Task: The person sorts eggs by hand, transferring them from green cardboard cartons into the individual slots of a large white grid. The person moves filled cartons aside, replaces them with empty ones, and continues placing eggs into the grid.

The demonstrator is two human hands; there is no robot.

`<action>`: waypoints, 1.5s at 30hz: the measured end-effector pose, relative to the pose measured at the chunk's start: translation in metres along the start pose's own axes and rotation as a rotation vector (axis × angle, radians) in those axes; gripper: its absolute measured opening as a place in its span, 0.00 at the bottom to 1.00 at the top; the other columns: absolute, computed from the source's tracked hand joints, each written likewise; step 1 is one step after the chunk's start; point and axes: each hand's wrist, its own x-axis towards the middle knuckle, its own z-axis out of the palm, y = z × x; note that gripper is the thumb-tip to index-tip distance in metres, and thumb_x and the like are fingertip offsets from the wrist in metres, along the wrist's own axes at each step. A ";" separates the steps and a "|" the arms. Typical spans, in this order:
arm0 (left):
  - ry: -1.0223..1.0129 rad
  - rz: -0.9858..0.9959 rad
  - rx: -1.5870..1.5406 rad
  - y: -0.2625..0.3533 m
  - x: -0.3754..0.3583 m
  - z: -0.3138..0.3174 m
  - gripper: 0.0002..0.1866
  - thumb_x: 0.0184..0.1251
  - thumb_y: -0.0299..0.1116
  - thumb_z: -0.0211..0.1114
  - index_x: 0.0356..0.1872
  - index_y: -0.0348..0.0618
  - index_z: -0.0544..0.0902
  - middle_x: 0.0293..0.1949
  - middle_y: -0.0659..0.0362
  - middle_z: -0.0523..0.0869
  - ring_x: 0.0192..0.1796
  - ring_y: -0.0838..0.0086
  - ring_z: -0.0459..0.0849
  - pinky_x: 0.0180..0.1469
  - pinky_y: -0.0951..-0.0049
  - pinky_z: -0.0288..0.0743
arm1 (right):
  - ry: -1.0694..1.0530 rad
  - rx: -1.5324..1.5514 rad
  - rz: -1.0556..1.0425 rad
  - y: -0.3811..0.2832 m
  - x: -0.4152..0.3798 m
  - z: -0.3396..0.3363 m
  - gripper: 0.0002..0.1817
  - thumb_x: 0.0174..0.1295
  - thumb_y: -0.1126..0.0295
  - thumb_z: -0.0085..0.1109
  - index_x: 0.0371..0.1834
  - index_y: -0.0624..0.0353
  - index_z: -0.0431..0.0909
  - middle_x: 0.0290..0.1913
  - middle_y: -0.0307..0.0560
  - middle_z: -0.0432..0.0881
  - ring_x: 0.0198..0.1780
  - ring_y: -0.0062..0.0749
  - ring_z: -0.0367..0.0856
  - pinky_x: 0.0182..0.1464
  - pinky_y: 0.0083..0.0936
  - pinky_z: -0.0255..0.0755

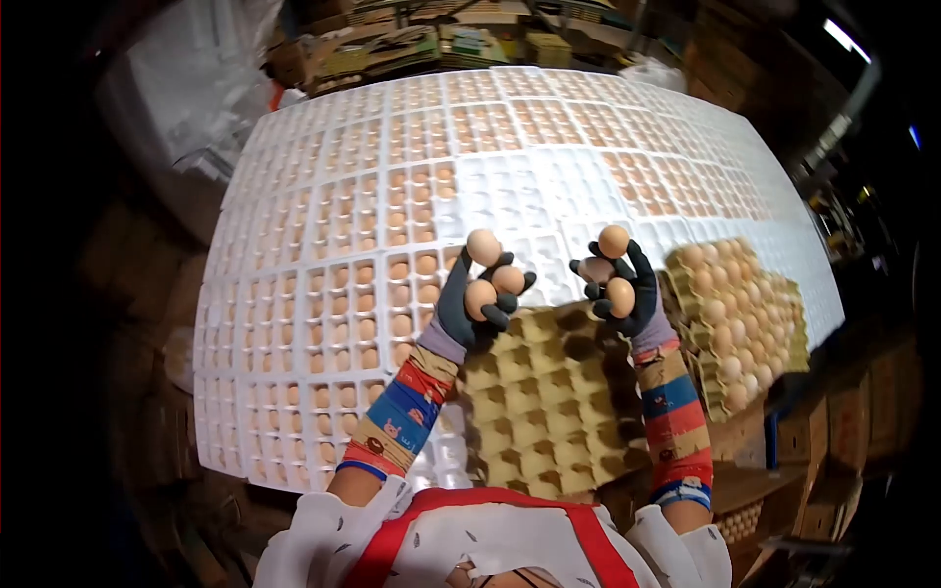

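My left hand, in a dark glove, is closed around three eggs, held in the fingers above the white trays. My right hand, gloved alike, also grips three eggs; one of them is partly hidden by the fingers. Below and between both hands lies a yellowish pulp egg tray with bare cups. Just ahead of the hands are white plastic egg trays with unfilled pockets. To the right of my right hand sits a pulp tray of eggs, tilted and nearly full.
Many white trays filled with eggs cover the large table on the left and far side. Cardboard boxes stand at the lower right. Flat stacked material lies beyond the table, and plastic wrapping hangs at the left.
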 end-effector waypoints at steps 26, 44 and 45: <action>0.874 0.146 2.028 0.249 0.089 -0.038 0.26 0.62 0.53 0.66 0.55 0.49 0.78 0.42 0.54 0.84 0.41 0.64 0.87 0.43 0.62 0.82 | 0.629 -1.799 -0.492 0.048 0.309 0.001 0.24 0.63 0.62 0.51 0.65 0.44 0.73 0.59 0.50 0.77 0.57 0.47 0.78 0.59 0.42 0.71; 0.328 0.787 2.057 0.091 0.003 -0.007 0.21 0.66 0.30 0.65 0.58 0.35 0.77 0.61 0.45 0.76 0.65 0.51 0.70 0.68 0.57 0.64 | 1.087 -1.930 -0.215 0.067 -0.150 0.027 0.23 0.64 0.61 0.62 0.58 0.62 0.76 0.46 0.55 0.82 0.45 0.45 0.82 0.52 0.32 0.75; 0.355 0.778 2.152 0.066 -0.035 -0.016 0.24 0.67 0.29 0.63 0.63 0.33 0.73 0.63 0.43 0.74 0.67 0.52 0.69 0.70 0.57 0.61 | 0.921 -2.265 -0.182 0.084 -0.186 0.002 0.24 0.64 0.59 0.61 0.59 0.63 0.74 0.48 0.58 0.81 0.49 0.48 0.80 0.54 0.34 0.73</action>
